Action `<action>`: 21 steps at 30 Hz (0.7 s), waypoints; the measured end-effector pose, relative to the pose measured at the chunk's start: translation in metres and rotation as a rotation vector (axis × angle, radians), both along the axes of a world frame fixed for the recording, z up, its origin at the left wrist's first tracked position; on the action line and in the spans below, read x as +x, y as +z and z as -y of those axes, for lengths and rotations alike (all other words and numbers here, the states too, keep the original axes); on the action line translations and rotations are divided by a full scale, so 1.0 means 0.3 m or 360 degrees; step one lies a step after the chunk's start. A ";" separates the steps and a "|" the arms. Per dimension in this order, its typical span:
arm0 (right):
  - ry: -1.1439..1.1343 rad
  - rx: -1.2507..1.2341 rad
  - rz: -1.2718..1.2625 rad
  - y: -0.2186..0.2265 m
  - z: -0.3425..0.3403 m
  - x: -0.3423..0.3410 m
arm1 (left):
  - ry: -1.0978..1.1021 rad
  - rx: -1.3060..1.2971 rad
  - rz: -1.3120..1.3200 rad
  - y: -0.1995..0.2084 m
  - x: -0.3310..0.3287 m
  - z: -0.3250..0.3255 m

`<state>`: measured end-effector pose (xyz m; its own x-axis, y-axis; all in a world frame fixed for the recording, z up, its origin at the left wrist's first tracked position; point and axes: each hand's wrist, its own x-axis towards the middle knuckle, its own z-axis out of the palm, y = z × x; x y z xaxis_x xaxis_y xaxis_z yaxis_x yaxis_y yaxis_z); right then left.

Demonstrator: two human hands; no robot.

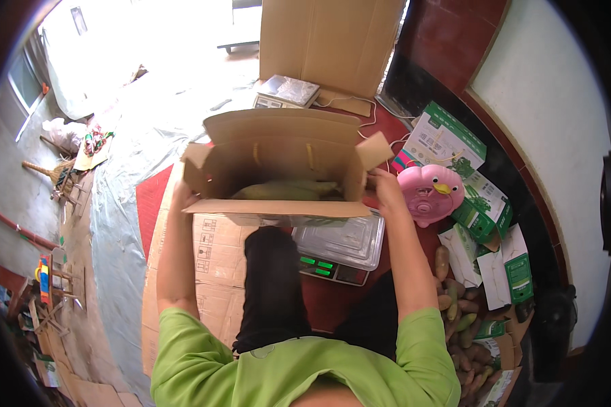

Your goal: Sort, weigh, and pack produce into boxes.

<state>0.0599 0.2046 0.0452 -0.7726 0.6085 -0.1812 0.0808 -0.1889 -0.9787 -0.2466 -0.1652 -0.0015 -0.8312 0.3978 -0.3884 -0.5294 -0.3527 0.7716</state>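
Note:
An open cardboard box [278,208] is held up in front of me above the scale, its flaps spread and two yellow cord handles showing on the inner far wall. Inside lies a long pale-green vegetable or fruit [285,190], its kind unclear in the shade. My left hand [185,197] grips the box's left end, fingers partly hidden behind the cardboard. At the right end my right hand [385,188] holds on, its fingers bent round the corner. Just below the box is a digital scale [339,271] with green lit digits and a clear plastic-covered tray [343,237].
A pink bird-faced plastic fan [431,193] stands beside my right hand. Green-and-white cartons [448,139] and a heap of brown and green tubers [465,325] lie along the right. Another scale [285,91] sits behind the box. Flattened cardboard [217,258] covers the floor at left.

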 end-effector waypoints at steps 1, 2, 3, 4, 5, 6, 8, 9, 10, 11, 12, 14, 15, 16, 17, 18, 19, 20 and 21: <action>0.0028 -0.0028 -0.0009 0.018 0.027 -0.034 | 0.0003 0.0052 -0.0141 0.034 0.019 0.046; 0.0124 -0.0038 -0.0048 0.045 0.096 -0.090 | -0.0192 -0.0239 -0.1086 -0.001 0.004 0.202; 0.0084 -0.0064 -0.0082 0.067 0.152 -0.128 | 0.0063 0.0158 -0.0364 0.063 0.029 0.208; 0.0273 0.0029 -0.0028 0.080 0.211 -0.172 | -0.0039 -0.0208 -0.1048 0.035 0.023 0.360; 0.0332 0.0008 -0.0025 0.087 0.270 -0.205 | -0.0063 -0.0164 -0.1147 0.040 0.033 0.437; 0.0380 -0.0156 -0.0065 0.099 0.366 -0.247 | -0.0064 -0.0208 -0.0903 0.021 -0.011 0.636; 0.0336 -0.0119 0.0069 -0.010 0.418 -0.313 | 0.0197 -0.0071 -0.0435 0.051 0.033 0.647; 0.0384 -0.0130 0.0030 -0.075 0.466 -0.358 | 0.0218 -0.0083 -0.0370 0.050 0.036 0.716; 0.0387 -0.0243 -0.0036 -0.046 0.604 -0.373 | 0.0189 -0.0121 -0.0407 0.030 0.041 0.902; 0.0251 0.0132 0.0130 -0.272 0.528 -0.424 | 0.0030 0.0024 -0.0446 0.010 0.017 0.797; 0.0356 0.0021 0.0089 -0.256 0.679 -0.437 | 0.0138 -0.0315 -0.0580 -0.013 0.041 0.989; 0.0476 0.0115 0.0430 -0.173 0.861 -0.370 | 0.0139 -0.0120 -0.0399 -0.017 0.155 1.122; 0.0494 0.0047 0.0454 -0.245 0.924 -0.377 | 0.0002 -0.0106 -0.0512 -0.038 0.152 1.221; 0.0518 0.0185 0.0568 -0.264 1.022 -0.368 | -0.0098 -0.0107 -0.0624 -0.053 0.161 1.354; 0.0627 0.0203 0.0579 -0.310 1.068 -0.344 | -0.0127 -0.0152 -0.0454 -0.073 0.210 1.425; 0.0701 0.0083 0.0687 -0.324 1.126 -0.318 | -0.0148 -0.0209 -0.0284 -0.061 0.254 1.465; 0.0777 -0.0239 0.0716 -0.352 1.145 -0.282 | -0.0233 -0.0215 -0.0258 -0.065 0.228 1.417; 0.0849 -0.0012 0.0676 -0.343 1.198 -0.236 | -0.0210 -0.0300 -0.0277 -0.049 0.233 1.425; 0.0936 -0.0198 0.0679 -0.491 1.235 -0.235 | -0.0264 -0.0355 -0.0302 -0.048 0.194 1.347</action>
